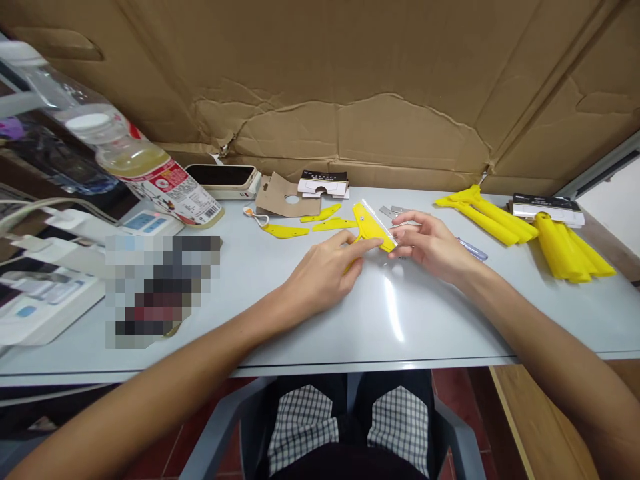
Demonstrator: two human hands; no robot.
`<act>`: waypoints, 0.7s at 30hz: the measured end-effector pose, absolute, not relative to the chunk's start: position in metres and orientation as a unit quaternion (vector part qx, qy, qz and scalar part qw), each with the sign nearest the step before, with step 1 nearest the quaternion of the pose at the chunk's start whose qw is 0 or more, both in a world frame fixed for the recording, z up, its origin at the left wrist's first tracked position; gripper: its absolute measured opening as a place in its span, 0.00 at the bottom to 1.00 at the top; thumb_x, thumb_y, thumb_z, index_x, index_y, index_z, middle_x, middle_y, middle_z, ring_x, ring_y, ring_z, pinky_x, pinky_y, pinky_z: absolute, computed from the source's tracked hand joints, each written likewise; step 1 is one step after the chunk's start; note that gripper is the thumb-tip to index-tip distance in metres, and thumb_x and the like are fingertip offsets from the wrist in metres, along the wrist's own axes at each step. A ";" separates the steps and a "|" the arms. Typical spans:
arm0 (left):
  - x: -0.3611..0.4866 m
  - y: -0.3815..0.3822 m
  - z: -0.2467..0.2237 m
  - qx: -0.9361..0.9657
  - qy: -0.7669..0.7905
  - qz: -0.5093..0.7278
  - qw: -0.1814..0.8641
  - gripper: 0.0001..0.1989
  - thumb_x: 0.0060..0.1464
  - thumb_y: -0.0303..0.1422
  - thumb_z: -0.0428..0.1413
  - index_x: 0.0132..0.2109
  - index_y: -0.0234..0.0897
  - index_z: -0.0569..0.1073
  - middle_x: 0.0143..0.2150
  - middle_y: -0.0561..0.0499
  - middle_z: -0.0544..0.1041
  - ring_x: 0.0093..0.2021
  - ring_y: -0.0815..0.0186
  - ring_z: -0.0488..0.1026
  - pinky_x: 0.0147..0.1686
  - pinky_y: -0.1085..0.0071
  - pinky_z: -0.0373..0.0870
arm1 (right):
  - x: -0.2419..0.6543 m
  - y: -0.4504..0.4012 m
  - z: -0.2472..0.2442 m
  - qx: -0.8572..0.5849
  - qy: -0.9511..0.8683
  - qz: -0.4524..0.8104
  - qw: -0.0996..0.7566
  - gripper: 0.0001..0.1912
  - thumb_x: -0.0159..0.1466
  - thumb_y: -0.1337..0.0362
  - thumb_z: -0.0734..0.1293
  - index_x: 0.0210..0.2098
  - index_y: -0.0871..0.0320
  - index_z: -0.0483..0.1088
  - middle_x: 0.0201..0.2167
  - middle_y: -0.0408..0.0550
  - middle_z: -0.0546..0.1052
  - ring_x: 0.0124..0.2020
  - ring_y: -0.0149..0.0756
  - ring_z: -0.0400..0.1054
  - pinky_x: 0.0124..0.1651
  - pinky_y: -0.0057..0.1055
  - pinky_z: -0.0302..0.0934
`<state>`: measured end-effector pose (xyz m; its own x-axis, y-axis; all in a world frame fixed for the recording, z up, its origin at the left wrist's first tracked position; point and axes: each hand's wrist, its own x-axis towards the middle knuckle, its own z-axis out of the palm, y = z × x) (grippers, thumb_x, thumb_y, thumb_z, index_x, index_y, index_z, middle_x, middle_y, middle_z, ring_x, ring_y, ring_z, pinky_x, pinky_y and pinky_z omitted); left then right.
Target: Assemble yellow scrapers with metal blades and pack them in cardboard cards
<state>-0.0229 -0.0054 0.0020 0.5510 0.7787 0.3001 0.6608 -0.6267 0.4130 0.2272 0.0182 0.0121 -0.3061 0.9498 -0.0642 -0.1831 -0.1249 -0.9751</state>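
Scraper work at a table. The yellow scraper is held between the two hands near the middle of the table, its head tilted and its pale edge strip turned toward the right hand. The neck is gripped by the left hand, with the index finger laid along the head. The fingers of the right hand are curved and slightly parted at the lower end of the strip; whether that end is pinched or merely touched cannot be told. For good control, the head is best steadied by the left hand and the strip handled by its flat faces, with fingertips kept off the edge, which may be sharp; light, even pressure is advisable so that the strip is not skewed. Loose metal pieces lie just behind the right fingers and could be knocked or could hinder them. Beside the right wrist, a clear tool handle is partly hidden by the forearm. Yellow plates and a small white loop are seen beyond the left hand, near a brown card and printed cards. Yellow handles are grouped at the right. A phone, a bottle and a power strip are placed at the left, apart from the hands. The rear is bounded by cardboard.
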 end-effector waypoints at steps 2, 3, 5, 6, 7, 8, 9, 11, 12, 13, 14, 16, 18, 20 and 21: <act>-0.024 -0.003 0.003 0.870 0.410 0.237 0.139 0.26 0.67 0.27 0.54 0.69 0.50 0.75 0.50 0.45 0.78 0.46 0.56 0.78 0.50 0.56 0.77 | 0.226 0.018 0.012 -0.391 -0.483 0.643 0.448 0.15 0.60 0.62 0.80 0.44 0.54 0.77 0.38 0.47 0.83 0.40 0.40 0.80 0.46 0.42 0.78; -0.024 -0.002 0.003 0.869 0.408 0.241 0.144 0.26 0.67 0.28 0.55 0.68 0.50 0.75 0.51 0.45 0.79 0.47 0.55 0.79 0.50 0.55 0.77 | 0.225 0.018 0.012 -0.390 -0.478 0.645 0.452 0.15 0.60 0.61 0.81 0.44 0.53 0.77 0.38 0.47 0.82 0.39 0.40 0.80 0.45 0.42 0.78; -0.025 0.000 0.005 0.867 0.401 0.255 0.152 0.25 0.67 0.29 0.55 0.68 0.47 0.76 0.51 0.44 0.81 0.48 0.54 0.79 0.52 0.53 0.77 | 0.225 0.019 0.013 -0.386 -0.469 0.651 0.455 0.16 0.61 0.56 0.81 0.44 0.53 0.77 0.39 0.47 0.82 0.39 0.41 0.80 0.44 0.43 0.78; -0.025 0.000 0.006 0.865 0.397 0.264 0.158 0.25 0.67 0.28 0.55 0.67 0.46 0.77 0.52 0.43 0.81 0.49 0.54 0.80 0.54 0.52 0.77 | 0.225 0.019 0.015 -0.382 -0.469 0.655 0.453 0.18 0.61 0.54 0.81 0.44 0.53 0.77 0.39 0.48 0.82 0.40 0.41 0.80 0.44 0.43 0.78; -0.025 0.001 0.008 0.861 0.392 0.276 0.169 0.24 0.66 0.27 0.55 0.66 0.45 0.78 0.53 0.43 0.82 0.50 0.54 0.80 0.55 0.51 0.77 | 0.226 0.019 0.017 -0.378 -0.473 0.658 0.448 0.19 0.61 0.51 0.81 0.45 0.53 0.77 0.40 0.48 0.83 0.40 0.42 0.80 0.44 0.43 0.79; -0.024 0.001 0.010 0.854 0.391 0.288 0.190 0.23 0.66 0.27 0.55 0.64 0.45 0.79 0.54 0.43 0.83 0.51 0.55 0.80 0.55 0.52 0.77 | 0.228 0.019 0.020 -0.375 -0.484 0.656 0.441 0.21 0.62 0.48 0.80 0.45 0.52 0.77 0.41 0.49 0.83 0.41 0.43 0.81 0.44 0.44 0.79; -0.024 0.001 0.012 0.840 0.394 0.297 0.226 0.21 0.67 0.28 0.55 0.63 0.45 0.80 0.55 0.44 0.83 0.49 0.57 0.81 0.53 0.54 0.79 | 0.231 0.019 0.024 -0.374 -0.503 0.647 0.434 0.23 0.63 0.44 0.79 0.47 0.52 0.76 0.43 0.50 0.84 0.41 0.43 0.81 0.44 0.44 0.79; -0.024 0.001 0.016 0.781 0.409 0.307 0.358 0.19 0.68 0.32 0.57 0.63 0.44 0.80 0.54 0.44 0.83 0.38 0.63 0.81 0.39 0.63 0.81 | 0.241 0.020 0.032 -0.399 -0.576 0.575 0.422 0.24 0.67 0.39 0.73 0.49 0.51 0.75 0.46 0.52 0.84 0.41 0.44 0.81 0.43 0.44 0.78; -0.024 0.002 0.018 0.732 0.412 0.311 0.445 0.21 0.68 0.34 0.59 0.65 0.44 0.78 0.53 0.44 0.83 0.31 0.67 0.78 0.31 0.68 0.79 | 0.248 0.021 0.036 -0.425 -0.631 0.505 0.408 0.23 0.69 0.40 0.71 0.49 0.52 0.75 0.46 0.52 0.84 0.41 0.44 0.81 0.42 0.43 0.76; -0.024 0.003 0.019 0.671 0.404 0.319 0.533 0.24 0.67 0.36 0.60 0.68 0.45 0.75 0.51 0.44 0.83 0.26 0.70 0.75 0.24 0.72 0.75 | 0.256 0.022 0.040 -0.456 -0.691 0.411 0.382 0.20 0.71 0.43 0.70 0.48 0.52 0.76 0.44 0.52 0.84 0.39 0.43 0.80 0.41 0.41 0.75; -0.024 0.005 0.020 0.603 0.385 0.335 0.613 0.27 0.67 0.36 0.61 0.71 0.46 0.71 0.49 0.44 0.82 0.22 0.72 0.72 0.19 0.75 0.70 | 0.264 0.024 0.043 -0.486 -0.746 0.304 0.338 0.16 0.72 0.48 0.70 0.47 0.54 0.77 0.41 0.52 0.84 0.38 0.43 0.79 0.41 0.40 0.72; -0.024 0.007 0.022 0.474 0.330 0.376 0.724 0.31 0.68 0.35 0.60 0.74 0.50 0.64 0.47 0.45 0.82 0.20 0.75 0.69 0.16 0.79 0.66 | 0.278 0.029 0.047 -0.518 -0.813 0.148 0.221 0.10 0.69 0.57 0.71 0.43 0.55 0.81 0.35 0.50 0.84 0.35 0.42 0.77 0.40 0.40 0.68; -0.024 0.009 0.024 0.384 0.293 0.402 0.778 0.32 0.71 0.31 0.55 0.77 0.53 0.58 0.48 0.45 0.83 0.19 0.76 0.68 0.16 0.81 0.65 | 0.287 0.032 0.049 -0.520 -0.836 0.122 0.127 0.07 0.67 0.61 0.71 0.40 0.54 0.83 0.33 0.49 0.83 0.34 0.41 0.75 0.39 0.39 0.66; -0.022 0.009 0.026 0.339 0.283 0.402 0.802 0.32 0.74 0.29 0.50 0.78 0.54 0.53 0.49 0.44 0.83 0.19 0.76 0.69 0.16 0.82 0.65 | 0.287 0.033 0.047 -0.511 -0.842 0.154 0.078 0.07 0.65 0.63 0.71 0.38 0.53 0.85 0.33 0.47 0.83 0.32 0.39 0.74 0.36 0.37 0.65; -0.021 0.008 0.027 0.330 0.283 0.399 0.807 0.32 0.75 0.28 0.48 0.79 0.55 0.51 0.50 0.43 0.84 0.19 0.76 0.69 0.16 0.81 0.65 | 0.286 0.033 0.046 -0.507 -0.844 0.164 0.063 0.08 0.65 0.63 0.71 0.37 0.53 0.85 0.32 0.47 0.83 0.32 0.39 0.74 0.36 0.37 0.64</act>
<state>-0.0210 0.0082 0.0265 0.5213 0.8313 -0.1929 -0.4584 0.4634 0.7584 0.2855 0.0328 0.0457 -0.4772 0.8767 -0.0604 0.8356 0.4314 -0.3400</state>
